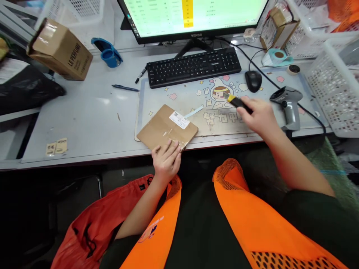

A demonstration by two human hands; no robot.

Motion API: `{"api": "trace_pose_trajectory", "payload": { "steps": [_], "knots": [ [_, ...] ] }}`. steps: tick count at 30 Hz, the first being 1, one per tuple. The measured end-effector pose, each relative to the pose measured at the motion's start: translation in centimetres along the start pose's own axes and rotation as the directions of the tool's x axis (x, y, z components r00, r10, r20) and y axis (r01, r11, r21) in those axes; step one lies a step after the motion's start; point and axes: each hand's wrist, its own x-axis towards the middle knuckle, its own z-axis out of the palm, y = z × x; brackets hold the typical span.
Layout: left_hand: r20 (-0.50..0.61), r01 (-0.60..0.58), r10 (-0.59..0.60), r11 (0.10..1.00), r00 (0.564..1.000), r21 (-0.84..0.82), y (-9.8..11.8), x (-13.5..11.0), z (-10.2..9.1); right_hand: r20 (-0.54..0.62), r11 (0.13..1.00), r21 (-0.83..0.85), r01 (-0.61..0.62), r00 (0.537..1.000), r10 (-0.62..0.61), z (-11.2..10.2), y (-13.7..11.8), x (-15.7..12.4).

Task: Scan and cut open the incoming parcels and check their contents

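A flat brown cardboard parcel (165,127) with a white label lies at the near edge of the desk mat (196,101). My left hand (166,160) rests on the parcel's near corner, fingers laid flat on its taped edge. My right hand (259,117) hovers over the mat to the right of the parcel, closed around a yellow and black utility knife (238,102) whose tip points toward the parcel. A thin strip of tape or paper lies beside the parcel's label.
Behind the mat are a black keyboard (193,67), a mouse (253,80) and a monitor (193,16). A grey barcode scanner (287,104) stands at the right. A brown box (60,50), blue tape dispenser (108,52), pens and white baskets (333,86) ring the desk.
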Motion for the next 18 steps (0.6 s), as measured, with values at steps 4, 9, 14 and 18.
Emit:
{"api": "trace_pose_trajectory", "payload": {
  "steps": [4,9,14,18],
  "knots": [
    [-0.049,0.026,-0.026,1.000,0.998,-0.002,0.1,0.5,0.6,0.167,0.960,0.165,0.226,0.953,-0.253,0.8,-4.4,-4.8],
    [-0.147,0.094,-0.102,0.994,0.984,-0.059,0.7,0.6,1.5,0.174,0.904,0.257,0.341,0.904,-0.391,3.9,-9.2,-7.9],
    [-0.157,0.163,-0.176,0.982,0.972,-0.095,1.2,0.4,1.8,0.111,0.883,0.290,0.370,0.903,-0.415,4.3,-8.4,-7.3],
    [-0.118,0.234,-0.240,0.970,0.963,-0.068,1.2,0.2,2.1,0.102,0.872,0.306,0.383,0.897,-0.430,4.4,-8.6,-7.3]
  ]
}}
